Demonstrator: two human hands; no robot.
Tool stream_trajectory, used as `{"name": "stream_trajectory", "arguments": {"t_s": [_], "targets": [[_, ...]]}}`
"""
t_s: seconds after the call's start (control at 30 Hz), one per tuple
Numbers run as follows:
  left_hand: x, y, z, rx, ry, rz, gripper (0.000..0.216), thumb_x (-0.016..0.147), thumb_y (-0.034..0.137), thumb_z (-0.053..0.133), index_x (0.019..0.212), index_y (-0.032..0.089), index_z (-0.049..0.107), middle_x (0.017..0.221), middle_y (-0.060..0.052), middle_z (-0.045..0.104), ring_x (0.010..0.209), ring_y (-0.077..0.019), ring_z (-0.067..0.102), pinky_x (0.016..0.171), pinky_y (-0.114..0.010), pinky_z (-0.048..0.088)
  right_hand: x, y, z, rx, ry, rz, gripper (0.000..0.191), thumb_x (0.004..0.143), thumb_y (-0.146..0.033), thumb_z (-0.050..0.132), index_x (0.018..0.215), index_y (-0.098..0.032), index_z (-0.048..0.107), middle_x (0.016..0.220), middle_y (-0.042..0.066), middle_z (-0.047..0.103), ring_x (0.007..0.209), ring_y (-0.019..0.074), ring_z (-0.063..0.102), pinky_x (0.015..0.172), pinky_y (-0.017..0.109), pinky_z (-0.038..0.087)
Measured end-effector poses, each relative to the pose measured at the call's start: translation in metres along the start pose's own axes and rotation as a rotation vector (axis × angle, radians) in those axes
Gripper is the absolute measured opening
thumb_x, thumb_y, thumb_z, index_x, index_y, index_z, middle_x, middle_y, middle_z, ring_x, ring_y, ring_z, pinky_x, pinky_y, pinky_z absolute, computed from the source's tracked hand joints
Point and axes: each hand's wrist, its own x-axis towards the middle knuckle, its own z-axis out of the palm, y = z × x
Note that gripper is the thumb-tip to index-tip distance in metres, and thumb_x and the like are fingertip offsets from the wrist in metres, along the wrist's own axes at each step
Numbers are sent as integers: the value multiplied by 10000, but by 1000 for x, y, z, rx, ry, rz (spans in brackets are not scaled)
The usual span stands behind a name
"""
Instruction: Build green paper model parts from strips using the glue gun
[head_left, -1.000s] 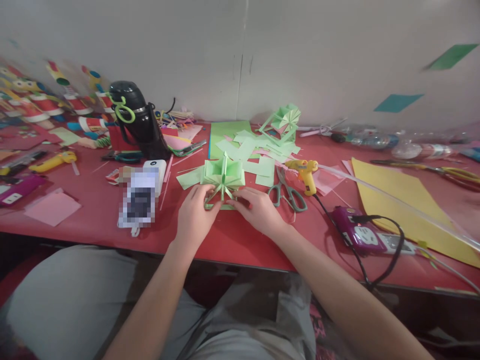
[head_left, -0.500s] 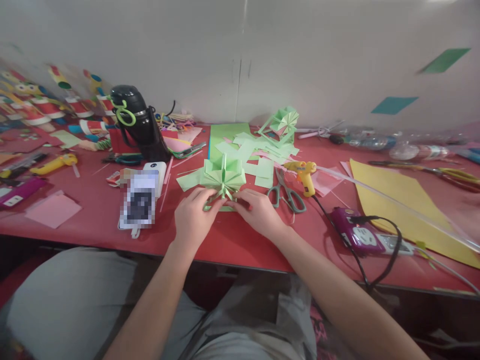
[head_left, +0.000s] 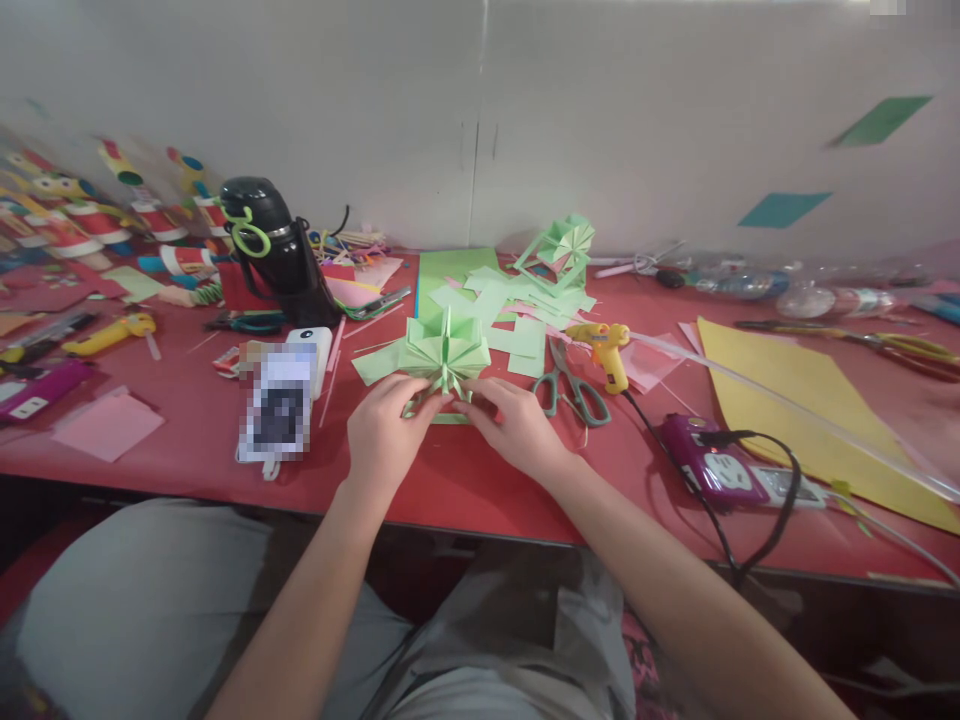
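Observation:
A light-green folded paper model (head_left: 445, 350) with pleated, fan-like sides stands on the red table in front of me. My left hand (head_left: 390, 415) pinches its lower left front edge between thumb and fingers. On the opposite side, my right hand (head_left: 511, 420) grips the lower right front edge in the same way. Both thumbs are close together below the pleats, and the fingertips are partly hidden by the paper. Behind the model lie loose green paper pieces (head_left: 491, 300). Grey-handled scissors (head_left: 574, 385) rest just right of my right hand.
A yellow glue gun (head_left: 609, 355) lies right, its cord running to a purple power socket (head_left: 712, 465). Yellow paper (head_left: 810, 420) covers the far right. Left stand a black flask (head_left: 281, 250) and a phone (head_left: 279, 405). Another green paper model (head_left: 564, 250) sits at the back.
The thumbs and fingers have parted slightly at the front of the paper model. Both hands stay on it, and the whole view has shifted a little.

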Motion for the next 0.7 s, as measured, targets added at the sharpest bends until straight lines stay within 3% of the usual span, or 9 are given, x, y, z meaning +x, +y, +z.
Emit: {"name": "stream_trajectory", "arguments": {"t_s": [0.27,0.7], "targets": [[-3,-2,1,4,2,34,88,883,273,670,916,206,717,896,-45,748,824,-176,701,751,-260,527,0,-2,2,-19,18,-38,200,976,-280,529,1082,-202,679,958,95,711,811,192,657,748,324,532],[-1,2,-2,53,25,19,80,866,237,662,874,216,738,852,-22,760,720,-154,689,673,-248,501,1,-1,5,-56,46,-69,192,975,-268,521,1047,-195,683,867,81,678,750,184,621,693,308,510]]}}
